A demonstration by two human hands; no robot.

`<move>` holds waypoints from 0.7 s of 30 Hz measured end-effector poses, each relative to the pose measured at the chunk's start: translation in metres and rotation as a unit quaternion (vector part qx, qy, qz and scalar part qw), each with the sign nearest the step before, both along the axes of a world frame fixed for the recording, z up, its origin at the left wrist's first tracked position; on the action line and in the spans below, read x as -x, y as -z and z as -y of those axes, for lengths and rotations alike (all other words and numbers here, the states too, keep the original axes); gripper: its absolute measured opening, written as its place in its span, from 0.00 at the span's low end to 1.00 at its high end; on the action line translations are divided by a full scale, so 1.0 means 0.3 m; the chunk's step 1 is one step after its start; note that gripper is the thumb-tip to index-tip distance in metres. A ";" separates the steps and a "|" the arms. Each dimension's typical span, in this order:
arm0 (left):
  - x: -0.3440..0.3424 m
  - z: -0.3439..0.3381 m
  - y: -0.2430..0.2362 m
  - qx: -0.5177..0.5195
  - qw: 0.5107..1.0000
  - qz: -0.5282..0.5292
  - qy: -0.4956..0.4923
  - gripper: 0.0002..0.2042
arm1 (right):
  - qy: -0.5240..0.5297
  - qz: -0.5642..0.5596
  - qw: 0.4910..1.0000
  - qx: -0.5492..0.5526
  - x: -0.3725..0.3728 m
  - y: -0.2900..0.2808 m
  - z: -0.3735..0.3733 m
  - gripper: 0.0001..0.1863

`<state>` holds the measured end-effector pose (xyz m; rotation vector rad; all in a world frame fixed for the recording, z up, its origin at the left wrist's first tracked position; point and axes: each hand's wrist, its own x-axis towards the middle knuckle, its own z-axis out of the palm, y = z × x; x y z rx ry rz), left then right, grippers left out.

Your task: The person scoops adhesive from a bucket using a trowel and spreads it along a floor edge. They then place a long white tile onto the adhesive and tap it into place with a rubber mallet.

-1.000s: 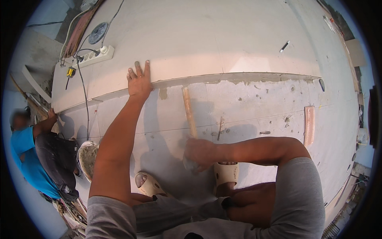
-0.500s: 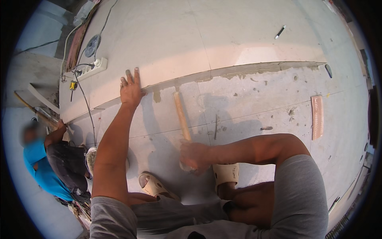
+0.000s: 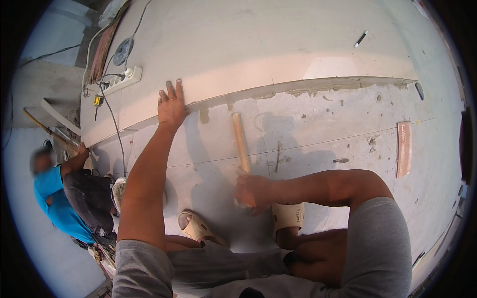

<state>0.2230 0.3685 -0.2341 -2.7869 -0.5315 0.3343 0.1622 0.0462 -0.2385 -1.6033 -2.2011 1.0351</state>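
My left hand (image 3: 172, 110) lies flat on the front margin of a raised pale tile slab (image 3: 223, 54), fingers stretched away from me and slightly apart. Lower and to the right, my right hand (image 3: 252, 192) is closed round a tool with a straight wooden handle (image 3: 241, 141). The handle points away from me, its far end just short of the slab's edge. What sits at the tool's near end is mostly hidden in my fist. Grey mortar (image 3: 318, 88) shows along the slab's front edge.
At left, another person (image 3: 64, 198) in a blue shirt crouches, one hand at the slab's corner. On the slab lie a white power strip (image 3: 124, 82) with cables, a tape measure (image 3: 98, 101) and a marker (image 3: 361, 38). A pinkish ridged strip (image 3: 404, 149) rests at right.
The whole view has shifted slightly, so things appear farther right. The wooden handle has moved a little right relative to the slab. My left hand keeps its place on the slab.
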 end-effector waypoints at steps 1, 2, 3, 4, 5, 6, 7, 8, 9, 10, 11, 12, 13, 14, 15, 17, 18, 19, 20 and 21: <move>0.004 -0.012 0.002 -0.008 1.000 -0.003 0.006 0.55 | -0.007 0.010 1.000 0.023 -0.016 -0.016 -0.006 0.37; 0.006 -0.018 0.005 -0.017 1.000 -0.005 0.012 0.54 | -0.001 0.004 1.000 0.008 -0.022 -0.012 -0.010 0.37; 0.008 -0.019 0.009 -0.014 1.000 -0.008 0.007 0.54 | 0.004 -0.001 1.000 -0.006 -0.027 -0.003 -0.014 0.37; 0.011 -0.015 0.007 -0.012 1.000 -0.011 0.002 0.53 | 0.010 -0.007 1.000 -0.021 -0.034 -0.005 -0.020 0.37; 0.013 -0.013 0.007 -0.010 1.000 -0.015 -0.003 0.52 | 0.004 -0.011 0.999 -0.032 -0.040 -0.008 -0.023 0.37; 0.014 -0.014 0.012 -0.004 1.000 -0.010 0.002 0.52 | -0.002 -0.015 0.999 -0.043 -0.045 -0.013 -0.025 0.37; 0.020 -0.019 0.015 -0.001 1.000 -0.005 0.007 0.52 | -0.008 -0.019 0.998 -0.056 -0.049 -0.019 -0.035 0.37; 0.026 -0.026 0.017 0.003 1.000 -0.001 0.011 0.52 | 0.000 -0.004 0.998 -0.056 -0.056 -0.014 -0.054 0.37; 0.031 -0.034 0.021 0.002 1.000 0.015 0.022 0.52 | 0.008 0.011 0.998 -0.057 -0.066 -0.005 -0.077 0.36; 0.033 -0.037 0.027 0.003 0.999 0.031 0.034 0.53 | 0.015 0.027 0.998 -0.056 -0.070 0.005 -0.087 0.36; 0.035 -0.041 0.031 0.004 0.998 0.048 0.045 0.53 | 0.037 0.016 0.996 -0.086 -0.060 0.029 -0.089 0.33; 0.037 -0.041 0.036 0.005 0.998 0.045 0.043 0.53 | 0.059 0.005 0.992 -0.115 -0.046 0.059 -0.089 0.31; 0.035 -0.039 0.031 0.005 0.998 0.042 0.041 0.53 | 0.079 -0.007 0.986 -0.147 -0.038 0.062 -0.095 0.28; 0.033 -0.036 0.026 0.005 0.999 0.040 0.037 0.53 | 0.072 -0.012 0.984 -0.161 -0.029 0.062 -0.098 0.27; 0.033 -0.031 0.021 0.006 0.999 0.037 0.037 0.53 | 0.065 -0.017 0.982 -0.176 -0.017 0.062 -0.100 0.27; 0.034 -0.017 0.007 0.005 0.999 0.029 0.035 0.53 | 0.052 -0.042 0.981 -0.183 0.008 0.058 -0.109 0.26; 0.036 -0.013 0.009 0.005 0.999 0.025 0.034 0.53 | 0.045 -0.060 0.982 -0.173 0.022 0.057 -0.110 0.26; 0.036 -0.013 0.005 0.004 0.999 0.023 0.034 0.53 | 0.039 -0.076 0.983 -0.165 0.036 0.054 -0.114 0.25; 0.034 -0.010 0.004 0.003 0.999 0.021 0.033 0.53 | 0.040 -0.087 0.982 -0.160 0.051 0.059 -0.117 0.26; 0.026 -0.006 0.007 0.008 0.999 0.025 0.038 0.53 | 0.039 -0.099 0.982 -0.154 0.065 0.070 -0.119 0.26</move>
